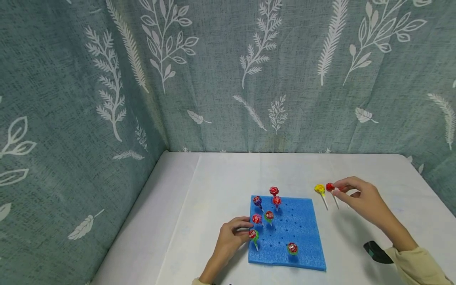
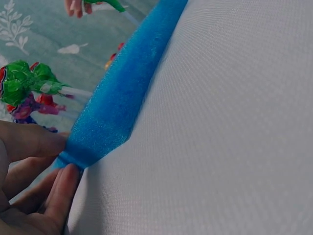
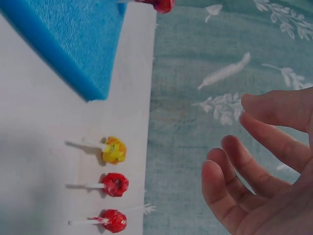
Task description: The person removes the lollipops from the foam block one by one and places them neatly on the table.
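Observation:
A blue foam board (image 1: 299,233) with small holes lies on the table, several wrapped lollipops standing in it. My left hand (image 1: 231,237) grips its left edge, and the left wrist view shows fingers (image 2: 63,191) against the foam side (image 2: 112,98). Close by stands a green-and-red lollipop (image 1: 253,234). My right hand (image 1: 358,196) hovers over the lollipops to the right, its loosely bent fingers (image 3: 264,147) holding nothing. Below it lie a yellow lollipop (image 3: 115,150) and two red ones, the middle red lollipop (image 3: 116,185) and the end red lollipop (image 3: 115,221).
A dark object (image 1: 377,252) sits by the right sleeve. The white table (image 1: 206,190) ends at a green leaf-patterned curtain (image 1: 221,79) behind and on the left. A lone lollipop (image 1: 292,248) stands near the board's front edge.

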Demonstrator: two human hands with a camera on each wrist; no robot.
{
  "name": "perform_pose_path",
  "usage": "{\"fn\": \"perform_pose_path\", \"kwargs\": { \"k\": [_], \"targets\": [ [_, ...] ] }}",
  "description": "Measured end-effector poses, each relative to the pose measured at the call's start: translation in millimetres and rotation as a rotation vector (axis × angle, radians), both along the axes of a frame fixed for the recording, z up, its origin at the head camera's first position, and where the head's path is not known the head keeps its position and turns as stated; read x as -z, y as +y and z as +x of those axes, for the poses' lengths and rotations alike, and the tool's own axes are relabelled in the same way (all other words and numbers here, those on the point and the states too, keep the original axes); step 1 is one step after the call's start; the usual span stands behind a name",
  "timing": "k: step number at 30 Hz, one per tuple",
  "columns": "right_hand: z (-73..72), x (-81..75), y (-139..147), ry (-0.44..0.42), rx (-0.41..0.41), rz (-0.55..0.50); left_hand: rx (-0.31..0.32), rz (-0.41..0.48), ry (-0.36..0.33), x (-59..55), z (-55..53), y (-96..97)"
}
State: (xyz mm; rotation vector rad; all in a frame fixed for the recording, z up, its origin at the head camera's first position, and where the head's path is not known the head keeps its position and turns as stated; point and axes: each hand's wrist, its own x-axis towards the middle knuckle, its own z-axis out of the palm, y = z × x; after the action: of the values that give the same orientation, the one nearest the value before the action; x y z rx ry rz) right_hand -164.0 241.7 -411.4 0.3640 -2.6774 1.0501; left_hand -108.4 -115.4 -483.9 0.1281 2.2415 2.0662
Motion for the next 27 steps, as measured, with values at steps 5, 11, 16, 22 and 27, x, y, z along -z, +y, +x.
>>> {"fn": "perform_pose_path", "kwargs": {
  "k": [5,11,16,22,27],
  "targets": [
    [6.8,-2.8,-7.0,0.000,-0.028,-0.003,-0.003,-0.010,0.007,0.0,-0.1,0.2],
    [14.5,-3.5,-14.6,-0.035,-0.047,0.004,-0.008,-0.016,0.007,-1.3,0.5,0.9],
    [22.6,-5.0,-21.2,-0.066,-0.090,-0.004,-0.011,-0.021,0.005,-1.5,1.4,1.4],
    [31.3,-8.3,-28.4,-0.095,-0.124,-0.016,-0.011,-0.029,0.004,-1.8,1.9,1.8],
    [36.6,-10.2,-35.6,-0.100,-0.136,-0.013,-0.011,-0.027,0.005,-1.9,1.7,2.0]
  ]
}}
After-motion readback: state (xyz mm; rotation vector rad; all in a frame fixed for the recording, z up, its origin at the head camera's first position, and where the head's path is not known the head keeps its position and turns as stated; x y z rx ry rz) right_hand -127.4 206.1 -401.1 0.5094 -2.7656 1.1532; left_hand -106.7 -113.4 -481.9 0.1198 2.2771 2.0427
